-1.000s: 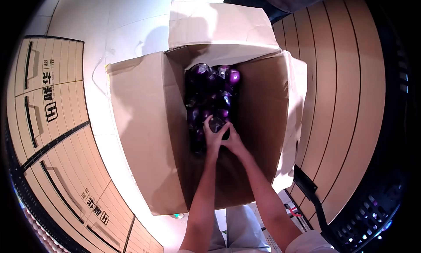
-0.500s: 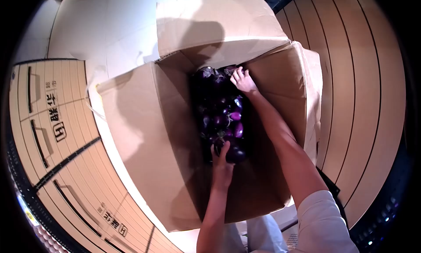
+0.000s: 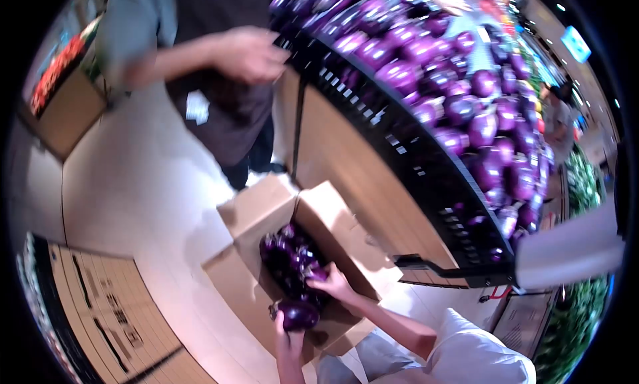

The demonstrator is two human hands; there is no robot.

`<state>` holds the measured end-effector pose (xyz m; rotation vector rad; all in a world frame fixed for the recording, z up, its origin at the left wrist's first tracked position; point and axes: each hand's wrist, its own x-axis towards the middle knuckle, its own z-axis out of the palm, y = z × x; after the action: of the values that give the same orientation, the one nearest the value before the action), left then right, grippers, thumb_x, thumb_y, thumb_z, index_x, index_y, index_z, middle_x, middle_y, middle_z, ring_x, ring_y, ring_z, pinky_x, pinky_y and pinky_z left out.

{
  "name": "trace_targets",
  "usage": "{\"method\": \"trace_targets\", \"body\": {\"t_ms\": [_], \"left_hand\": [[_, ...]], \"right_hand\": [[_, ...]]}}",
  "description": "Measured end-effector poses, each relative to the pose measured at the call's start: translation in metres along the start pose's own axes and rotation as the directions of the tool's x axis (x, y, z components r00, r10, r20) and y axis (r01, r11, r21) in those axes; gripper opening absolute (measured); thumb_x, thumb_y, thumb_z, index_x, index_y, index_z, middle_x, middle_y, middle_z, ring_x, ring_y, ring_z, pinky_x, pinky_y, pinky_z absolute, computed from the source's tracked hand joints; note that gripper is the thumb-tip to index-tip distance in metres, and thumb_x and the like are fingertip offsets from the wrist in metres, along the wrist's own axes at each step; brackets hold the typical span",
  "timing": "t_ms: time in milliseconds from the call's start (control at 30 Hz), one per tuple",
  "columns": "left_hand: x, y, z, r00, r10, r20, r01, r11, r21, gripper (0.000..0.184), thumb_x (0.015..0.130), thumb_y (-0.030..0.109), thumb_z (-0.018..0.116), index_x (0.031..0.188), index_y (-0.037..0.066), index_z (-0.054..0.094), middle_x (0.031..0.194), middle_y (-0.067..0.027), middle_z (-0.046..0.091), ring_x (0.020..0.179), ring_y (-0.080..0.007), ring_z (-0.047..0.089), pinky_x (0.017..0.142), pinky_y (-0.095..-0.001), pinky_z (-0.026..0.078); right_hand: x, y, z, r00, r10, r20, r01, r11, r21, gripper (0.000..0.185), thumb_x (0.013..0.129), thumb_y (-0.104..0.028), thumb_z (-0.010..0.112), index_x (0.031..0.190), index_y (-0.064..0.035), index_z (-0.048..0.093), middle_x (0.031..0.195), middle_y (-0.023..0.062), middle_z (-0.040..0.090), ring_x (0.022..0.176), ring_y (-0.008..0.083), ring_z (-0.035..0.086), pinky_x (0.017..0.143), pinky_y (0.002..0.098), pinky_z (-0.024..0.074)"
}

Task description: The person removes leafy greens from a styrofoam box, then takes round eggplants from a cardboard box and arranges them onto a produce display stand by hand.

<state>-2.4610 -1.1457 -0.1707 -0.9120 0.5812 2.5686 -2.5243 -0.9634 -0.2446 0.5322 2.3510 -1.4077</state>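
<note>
Below the display, an open cardboard box [image 3: 243, 277] stands on the floor with several dark purple eggplants [image 3: 283, 251] inside. My left hand [image 3: 286, 331] holds one round, glossy eggplant [image 3: 299, 315] near the box's near end. My right hand [image 3: 336, 283] is over the box, its fingers closed round another eggplant [image 3: 315, 271] at the right side of the pile. Part of that eggplant is covered by the fingers.
A black-edged display [image 3: 399, 141] piled with eggplants [image 3: 466, 108] fills the upper right. A person in a dark apron [image 3: 223, 111] stands beyond the box, one hand near the display edge. Wooden-panelled cabinets [image 3: 113, 311] are at lower left; leafy greens [image 3: 572, 331] lie far right.
The view has swung up, bringing the display and the person into sight. My left hand now has an eggplant raised near the box's edge; my right hand has moved from the pile's far end.
</note>
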Motion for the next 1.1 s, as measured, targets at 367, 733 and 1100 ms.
{"method": "trace_targets", "body": {"t_ms": [367,733,1100], "left_hand": [[-0.055,0.023,0.087,0.952,-0.171,0.254,0.062,0.920,0.386,0.036,0.091,0.022,0.046,0.125,0.012,0.037,0.118,-0.0101,0.048,0.110,-0.0257,0.047,0.092,-0.0461,0.041],[-0.073,0.016,0.100,0.949,-0.253,0.190,0.148,0.885,0.441,0.058,0.083,0.046,0.053,0.127,0.011,0.039,0.119,-0.0091,0.051,0.107,-0.0252,0.051,0.094,-0.0478,0.040],[-0.037,0.161,0.048,0.929,-0.370,-0.034,0.327,0.771,0.546,0.058,0.083,0.040,0.055,0.128,0.009,0.036,0.119,-0.0132,0.050,0.107,-0.0293,0.051,0.094,-0.0499,0.041]], "right_hand": [[-0.208,-0.103,-0.154,0.994,0.042,0.103,-0.102,0.712,0.695,0.070,0.079,-0.038,0.063,0.133,-0.0054,0.031,0.123,0.0107,0.045,0.114,0.0191,0.044,0.096,0.0320,0.0357],[-0.200,-0.045,-0.174,1.000,0.003,0.026,-0.026,0.286,0.958,0.058,0.084,-0.035,0.056,0.130,-0.0093,0.032,0.121,0.0070,0.048,0.111,0.0204,0.049,0.094,0.0351,0.0413],[-0.171,-0.033,-0.027,0.964,0.218,-0.154,0.059,0.389,0.919,0.053,0.087,-0.034,0.050,0.125,-0.0007,0.036,0.112,0.0160,0.053,0.099,0.0273,0.057,0.083,0.0442,0.0497]]}}
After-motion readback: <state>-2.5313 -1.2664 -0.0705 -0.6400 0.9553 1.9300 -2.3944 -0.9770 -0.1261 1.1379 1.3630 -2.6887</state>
